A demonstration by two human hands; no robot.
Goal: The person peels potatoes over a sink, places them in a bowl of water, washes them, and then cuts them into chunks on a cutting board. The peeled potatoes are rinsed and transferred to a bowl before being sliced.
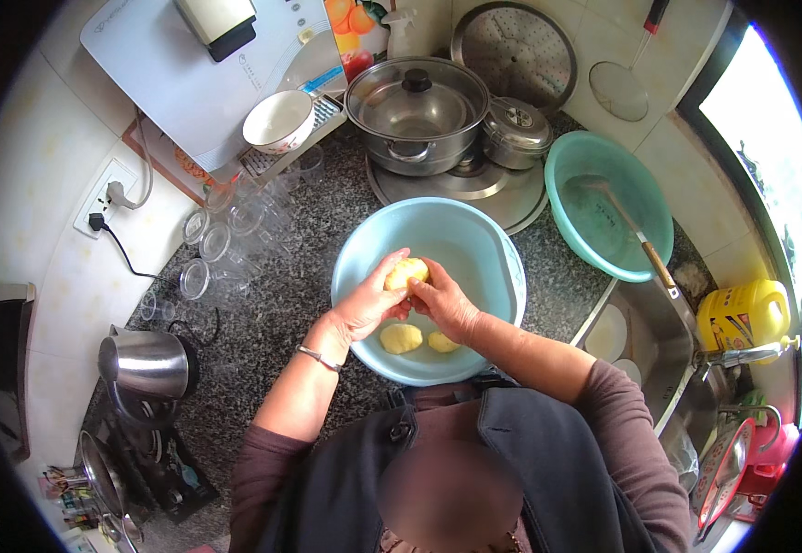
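Between my two hands I hold a peeled potato [406,274], raised over a light blue plastic basin [494,242]. My left hand [371,297] grips its left side, with the thumb along the near edge. On the other side my right hand [448,298] has its fingers curled round it; some fingertips are hidden behind the potato. Two more pale yellow potatoes lie in the basin below: one potato [401,339] sits under my hands, and a smaller potato [442,341] is partly covered by my right wrist.
The basin stands on a speckled stone countertop [262,345]. Several glass mugs [215,242] and an electric kettle [145,364] are at the left. Behind stands a lidded steel pot [414,148]. To the right are a green basin [566,200], a long wooden-handled utensil [656,263] and a steel sink [656,325].
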